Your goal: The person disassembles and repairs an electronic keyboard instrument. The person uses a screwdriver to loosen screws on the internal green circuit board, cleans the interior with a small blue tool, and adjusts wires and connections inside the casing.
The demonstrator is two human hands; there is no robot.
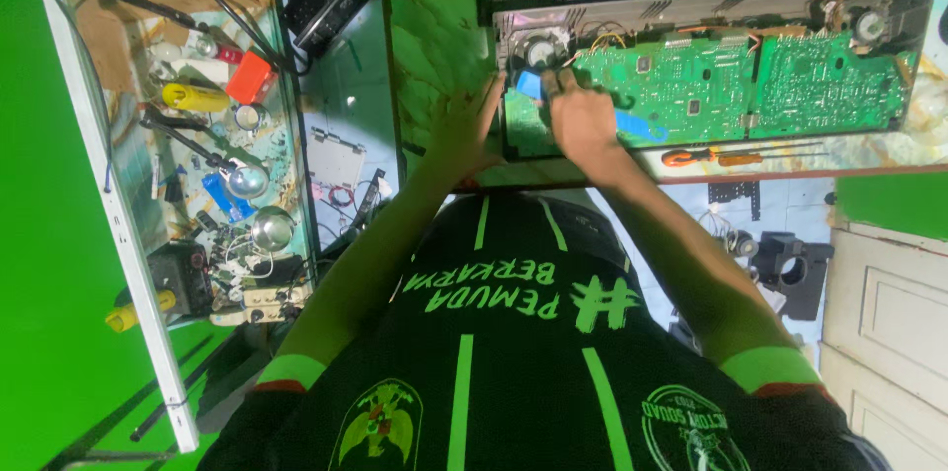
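Green-walled workshop, marbled green bench [434, 27] ahead of me; glass-topped shelf [212, 135] of tools to the left, tiled floor below.

1. Workpiece: long open appliance panel [711, 66] lies flat on the bench, far side, w/ two green circuit boards [681, 86] exposed and a round part [540, 52] at its left end. Orange-handled screwdriver [691, 156] sits on the bench edge, just near of the panel, untouched.

2. Step in hand (my judgement): working the left end of the board assy, prob. freeing or seating a part by the blue piece [530, 85].

3. Left hand [462, 130]: pressed against the panel's left edge, fingers roughly straight and close together, bracing. Holds nothing I can see.

4. Right hand [583, 116]: on top of the left board, fingers curled down narrow onto the spot beside the blue piece. Fingertips are hidden under the knuckles, so I cannot tell whether they pinch anything.

5. Next move (judgement): calls for keeping the left-hand brace steady and fine fingertip force from the right; wires near the round part need clearance.
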